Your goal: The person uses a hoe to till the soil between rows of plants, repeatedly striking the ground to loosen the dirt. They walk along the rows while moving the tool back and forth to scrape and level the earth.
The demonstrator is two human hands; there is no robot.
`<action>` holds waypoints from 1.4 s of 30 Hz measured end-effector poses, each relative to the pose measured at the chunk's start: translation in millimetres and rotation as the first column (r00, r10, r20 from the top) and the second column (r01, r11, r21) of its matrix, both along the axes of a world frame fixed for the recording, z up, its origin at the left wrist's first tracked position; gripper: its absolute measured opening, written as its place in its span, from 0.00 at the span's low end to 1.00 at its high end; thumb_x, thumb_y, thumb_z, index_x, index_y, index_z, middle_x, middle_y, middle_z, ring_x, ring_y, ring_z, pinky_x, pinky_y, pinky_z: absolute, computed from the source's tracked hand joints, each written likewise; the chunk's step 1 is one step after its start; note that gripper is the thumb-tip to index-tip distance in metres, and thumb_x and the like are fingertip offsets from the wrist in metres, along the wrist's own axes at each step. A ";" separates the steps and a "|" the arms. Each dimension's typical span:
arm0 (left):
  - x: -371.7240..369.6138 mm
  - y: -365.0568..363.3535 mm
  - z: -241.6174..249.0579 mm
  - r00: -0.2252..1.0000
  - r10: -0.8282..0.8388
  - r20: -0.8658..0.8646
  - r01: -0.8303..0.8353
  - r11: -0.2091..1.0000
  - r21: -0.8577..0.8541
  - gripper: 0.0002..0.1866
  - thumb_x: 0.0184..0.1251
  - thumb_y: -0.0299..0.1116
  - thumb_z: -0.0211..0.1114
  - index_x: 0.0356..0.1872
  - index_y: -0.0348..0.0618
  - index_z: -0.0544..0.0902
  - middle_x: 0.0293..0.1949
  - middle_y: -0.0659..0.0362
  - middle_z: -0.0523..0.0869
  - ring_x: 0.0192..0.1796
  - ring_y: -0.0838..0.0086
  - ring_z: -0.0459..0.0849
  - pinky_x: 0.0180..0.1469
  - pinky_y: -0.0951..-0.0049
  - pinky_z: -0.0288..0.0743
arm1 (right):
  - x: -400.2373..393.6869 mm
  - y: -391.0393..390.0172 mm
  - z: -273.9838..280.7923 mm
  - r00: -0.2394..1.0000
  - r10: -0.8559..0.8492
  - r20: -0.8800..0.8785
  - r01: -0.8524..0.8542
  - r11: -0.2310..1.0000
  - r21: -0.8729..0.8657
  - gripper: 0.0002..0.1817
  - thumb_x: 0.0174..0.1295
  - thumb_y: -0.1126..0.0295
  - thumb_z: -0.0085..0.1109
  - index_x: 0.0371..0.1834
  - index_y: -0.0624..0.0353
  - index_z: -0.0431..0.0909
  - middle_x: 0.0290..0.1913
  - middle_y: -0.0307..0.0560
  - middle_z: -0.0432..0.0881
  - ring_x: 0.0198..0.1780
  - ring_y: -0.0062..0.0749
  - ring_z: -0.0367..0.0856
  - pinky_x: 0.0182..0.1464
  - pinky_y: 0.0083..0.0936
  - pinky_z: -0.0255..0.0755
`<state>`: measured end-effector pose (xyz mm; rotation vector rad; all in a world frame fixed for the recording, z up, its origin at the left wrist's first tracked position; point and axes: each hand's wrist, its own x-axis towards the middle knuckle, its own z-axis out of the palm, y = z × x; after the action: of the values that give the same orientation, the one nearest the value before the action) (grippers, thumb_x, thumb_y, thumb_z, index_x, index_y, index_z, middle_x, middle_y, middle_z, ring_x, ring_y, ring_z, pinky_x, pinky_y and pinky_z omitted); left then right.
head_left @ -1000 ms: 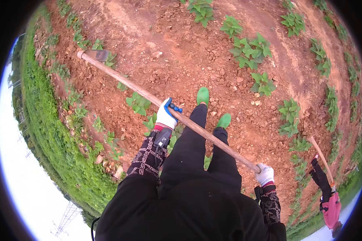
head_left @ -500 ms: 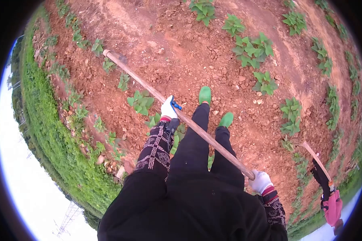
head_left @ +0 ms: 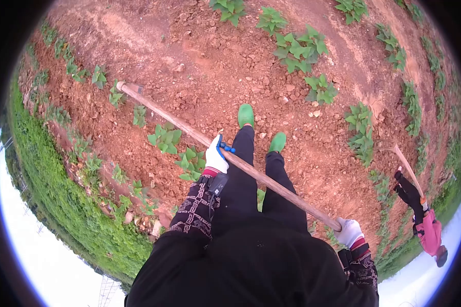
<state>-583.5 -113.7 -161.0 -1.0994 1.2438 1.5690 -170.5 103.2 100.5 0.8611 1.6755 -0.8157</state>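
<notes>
Hoe (head_left: 271, 182), one, long wooden handle: slung diagonally across the wearer's front, its head (head_left: 132, 88) at upper left, just beside a leafy plant (head_left: 116, 95); blade blurred, contact with soil not determinable.

Left grip (head_left: 216, 156), white glove with blue fingers: closed round the middle of the handle. Right grip (head_left: 349, 233), white glove: wrapped about the butt end.

Green shoes (head_left: 246, 115), one pair: on loose, cloddy reddish soil (head_left: 215, 92).

Co-worker in pink top (head_left: 429, 233), one: at right, well apart, with a second wooden-handled tool (head_left: 409, 169).

Hazards, as judged: leaves cut or stems uprooted, should the head stray sideways into the row so near it; handle slipping from the right grip, which sits at the very end, if the glove slides; footing lost, should clods roll underfoot.

Containers: none discernible; contents, accordingly, unlisted. Plants root directly in the ground.
</notes>
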 end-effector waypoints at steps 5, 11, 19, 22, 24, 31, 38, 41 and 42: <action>-5.4 2.5 4.4 0.997 -0.022 0.073 0.020 0.999 0.034 0.18 0.65 0.40 0.65 0.18 0.53 0.68 0.14 0.67 0.66 0.19 0.75 0.70 0.30 0.66 0.72 | -8.4 3.8 6.5 1.000 0.017 -0.009 -0.017 1.000 0.009 0.11 0.49 0.61 0.61 0.33 0.52 0.76 0.27 0.51 0.81 0.33 0.50 0.82 0.36 0.41 0.75; -16.1 5.2 15.7 0.992 -0.047 0.120 0.046 0.999 0.013 0.17 0.63 0.37 0.66 0.19 0.51 0.69 0.15 0.65 0.68 0.21 0.74 0.70 0.33 0.66 0.73 | -22.6 5.7 18.7 1.000 -0.020 -0.012 0.021 0.998 0.052 0.08 0.51 0.63 0.60 0.32 0.51 0.76 0.28 0.50 0.81 0.34 0.48 0.82 0.36 0.39 0.75; -46.6 3.4 26.8 0.975 -0.146 0.167 0.137 0.988 0.068 0.12 0.63 0.38 0.66 0.24 0.49 0.74 0.20 0.62 0.75 0.25 0.68 0.77 0.37 0.61 0.76 | -40.8 8.6 37.0 1.000 0.018 0.001 -0.018 0.990 0.138 0.07 0.50 0.66 0.60 0.31 0.50 0.75 0.25 0.48 0.79 0.31 0.48 0.81 0.34 0.39 0.74; -79.1 -2.5 12.4 0.989 -0.113 0.092 0.124 0.985 -0.118 0.12 0.62 0.40 0.67 0.26 0.48 0.74 0.21 0.61 0.76 0.26 0.66 0.78 0.35 0.60 0.78 | -49.4 9.7 44.0 0.999 0.015 -0.034 -0.009 0.982 0.189 0.07 0.48 0.67 0.61 0.30 0.50 0.74 0.23 0.47 0.78 0.30 0.48 0.80 0.32 0.39 0.73; -95.9 -11.1 1.5 0.977 -0.205 0.060 0.211 0.971 -0.111 0.12 0.64 0.40 0.65 0.26 0.48 0.74 0.22 0.61 0.76 0.27 0.66 0.78 0.36 0.60 0.78 | -54.7 9.4 47.7 1.000 0.015 0.003 -0.015 0.980 0.198 0.07 0.47 0.67 0.62 0.29 0.49 0.75 0.24 0.46 0.79 0.31 0.46 0.81 0.34 0.38 0.74; -108.1 -22.3 3.7 0.949 -0.301 0.096 0.305 0.952 -0.031 0.09 0.65 0.35 0.60 0.26 0.47 0.73 0.21 0.60 0.76 0.27 0.65 0.78 0.41 0.57 0.77 | -60.7 -2.3 56.4 0.999 0.008 0.037 -0.016 0.977 0.212 0.06 0.47 0.67 0.62 0.28 0.50 0.75 0.24 0.46 0.79 0.31 0.46 0.81 0.35 0.38 0.74; -107.2 -34.9 -7.6 0.941 -0.325 0.094 0.330 0.943 -0.034 0.09 0.65 0.35 0.60 0.27 0.45 0.73 0.22 0.59 0.75 0.29 0.64 0.78 0.38 0.57 0.77 | -63.2 -7.8 60.0 0.994 0.005 0.111 -0.024 0.986 0.167 0.07 0.48 0.67 0.61 0.31 0.50 0.76 0.26 0.46 0.81 0.33 0.45 0.82 0.36 0.38 0.75; -107.1 -44.6 -18.5 0.928 -0.372 0.028 0.372 0.928 0.002 0.09 0.64 0.35 0.59 0.26 0.46 0.73 0.21 0.60 0.73 0.26 0.65 0.76 0.37 0.57 0.76 | -62.0 -14.7 58.8 0.989 0.010 0.148 -0.033 0.987 0.156 0.07 0.48 0.66 0.61 0.30 0.50 0.76 0.25 0.45 0.81 0.33 0.44 0.83 0.36 0.38 0.75; -106.1 -43.5 -16.4 0.925 -0.381 0.008 0.381 0.924 -0.025 0.09 0.64 0.35 0.59 0.26 0.46 0.72 0.21 0.60 0.73 0.26 0.65 0.75 0.36 0.57 0.76 | -58.5 -17.5 57.3 0.990 0.013 0.139 -0.031 0.991 0.133 0.07 0.48 0.66 0.60 0.31 0.50 0.76 0.25 0.45 0.81 0.33 0.43 0.83 0.36 0.38 0.75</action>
<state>-689.6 -157.1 -177.4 -0.8131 1.3837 1.2563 -229.1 85.7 157.8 0.9682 1.6286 -0.6191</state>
